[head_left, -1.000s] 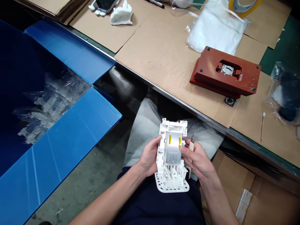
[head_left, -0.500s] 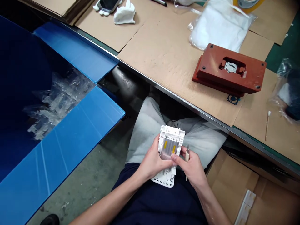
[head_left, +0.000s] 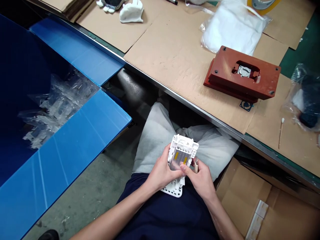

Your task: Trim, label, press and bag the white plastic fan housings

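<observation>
Above my lap I hold a white plastic housing [head_left: 185, 144] with a grey panel and two yellow strips in its middle. My left hand [head_left: 162, 170] is closed around its left side, the thumb lying across the lower part. On the right side, my right hand [head_left: 198, 175] grips the housing with the thumb on its front near the panel. A small beige utility knife [head_left: 196, 165] is also tucked in the right hand; most of it is hidden by the fingers. The slotted lower edge of the housing reaches below both hands.
A red-brown fixture [head_left: 250, 71] with a metal part inset stands on the cardboard-covered table [head_left: 170, 50]. Near it lie a cotton swab [head_left: 281, 133] and a white plastic bag [head_left: 230, 28]. On the left, a blue bin [head_left: 75, 143] holds bagged clear parts. An open carton [head_left: 235, 186] is at lower right.
The housing has tilted slightly in my hands. The knife in my right hand has turned, so less of it shows now. The whole view has shifted a little.
</observation>
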Motion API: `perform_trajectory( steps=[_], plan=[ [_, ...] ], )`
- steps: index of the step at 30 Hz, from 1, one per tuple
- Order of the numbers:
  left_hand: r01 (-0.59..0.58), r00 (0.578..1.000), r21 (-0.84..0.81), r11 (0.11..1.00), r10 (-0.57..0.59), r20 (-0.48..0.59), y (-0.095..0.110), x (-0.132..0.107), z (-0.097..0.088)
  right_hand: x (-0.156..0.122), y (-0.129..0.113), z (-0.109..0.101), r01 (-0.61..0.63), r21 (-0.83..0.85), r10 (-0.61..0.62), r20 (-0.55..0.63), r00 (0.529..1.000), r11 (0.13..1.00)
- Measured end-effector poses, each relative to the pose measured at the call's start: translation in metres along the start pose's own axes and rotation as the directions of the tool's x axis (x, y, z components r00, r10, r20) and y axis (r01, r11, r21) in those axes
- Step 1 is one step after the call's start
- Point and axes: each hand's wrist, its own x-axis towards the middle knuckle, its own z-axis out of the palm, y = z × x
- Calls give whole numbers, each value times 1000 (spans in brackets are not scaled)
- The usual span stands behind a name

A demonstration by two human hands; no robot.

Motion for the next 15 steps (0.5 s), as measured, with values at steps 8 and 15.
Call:
perform_trajectory(
  steps=[8,15],
  plan=[
    [0,1000,-56,998,0,3,5,-2,2,-4,-7,-2,-10,-1,10,-7,1000,1000],
    [10,1000,-39,999,-10,-20,5,1,-2,1,-10,2,14,21,-14,5,1000,1000]
  ],
)
